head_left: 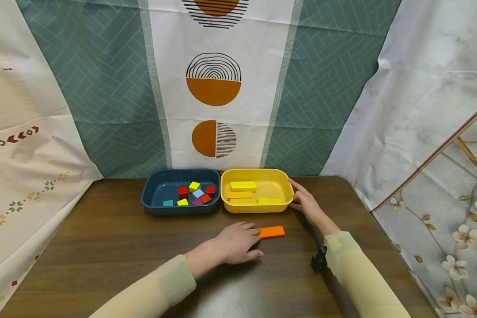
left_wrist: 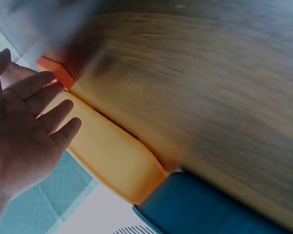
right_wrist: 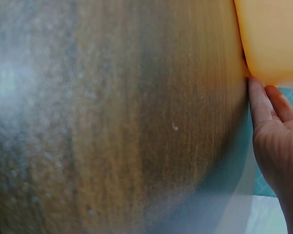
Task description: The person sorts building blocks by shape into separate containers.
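Observation:
An orange rectangular block (head_left: 272,232) lies flat on the table in front of the yellow container (head_left: 258,209). Just left of it is my left hand (head_left: 238,243), palm down, its fingers loosely extended near the block's left end. In the left wrist view the same hand (left_wrist: 27,122) has spread, relaxed fingers close to the orange block (left_wrist: 58,72); whether they touch it I cannot tell. My right hand (head_left: 308,205) rests its fingers against the right end of the yellow container. The right wrist view shows these fingers (right_wrist: 260,105) extended at the container's corner (right_wrist: 273,44).
A dark blue container (head_left: 183,211) adjoins the yellow one on its left and holds several small coloured cubes. Several yellow and orange-yellow bars (head_left: 243,186) lie in the yellow container. Patterned cloths (head_left: 318,88) hang behind the wooden table (head_left: 115,247).

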`<state>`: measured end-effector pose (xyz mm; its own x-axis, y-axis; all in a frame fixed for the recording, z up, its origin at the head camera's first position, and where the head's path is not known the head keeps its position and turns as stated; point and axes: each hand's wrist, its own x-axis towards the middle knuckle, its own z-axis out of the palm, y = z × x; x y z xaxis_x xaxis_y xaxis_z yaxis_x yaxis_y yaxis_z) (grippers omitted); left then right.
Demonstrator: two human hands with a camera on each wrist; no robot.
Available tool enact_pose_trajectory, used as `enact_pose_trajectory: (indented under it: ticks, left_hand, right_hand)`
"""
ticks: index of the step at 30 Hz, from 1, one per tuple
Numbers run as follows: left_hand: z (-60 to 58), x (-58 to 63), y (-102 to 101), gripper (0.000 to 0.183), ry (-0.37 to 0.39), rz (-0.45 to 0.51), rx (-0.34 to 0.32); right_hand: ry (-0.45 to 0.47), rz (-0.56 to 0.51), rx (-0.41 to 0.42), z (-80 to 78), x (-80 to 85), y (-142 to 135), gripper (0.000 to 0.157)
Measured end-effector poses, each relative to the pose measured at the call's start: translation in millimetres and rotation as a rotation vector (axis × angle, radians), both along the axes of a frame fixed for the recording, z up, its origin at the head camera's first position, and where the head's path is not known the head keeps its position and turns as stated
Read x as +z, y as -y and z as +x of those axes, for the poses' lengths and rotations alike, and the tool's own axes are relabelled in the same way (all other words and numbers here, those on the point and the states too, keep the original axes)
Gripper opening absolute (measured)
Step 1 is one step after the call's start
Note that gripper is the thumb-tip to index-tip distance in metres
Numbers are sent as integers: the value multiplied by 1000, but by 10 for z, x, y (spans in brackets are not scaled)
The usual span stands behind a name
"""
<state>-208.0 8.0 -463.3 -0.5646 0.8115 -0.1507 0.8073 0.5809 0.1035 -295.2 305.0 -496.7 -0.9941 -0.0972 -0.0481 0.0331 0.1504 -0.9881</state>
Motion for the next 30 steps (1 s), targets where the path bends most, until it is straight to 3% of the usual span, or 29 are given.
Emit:
enact_pose_trajectory:
  ticks: [12,16,30]
  left_hand:
    - [45,-29,293,56,5,45,-13]
    - [60,-33,385,55,7,63,-16]
    - [53,-31,610,48,21,95,-17]
  right_hand:
    - [-8,-9,13,2,-1,-7,65]
    - [8,-19,25,39,92,15,65]
    - [-20,4,7,-11,-24,-13,66]
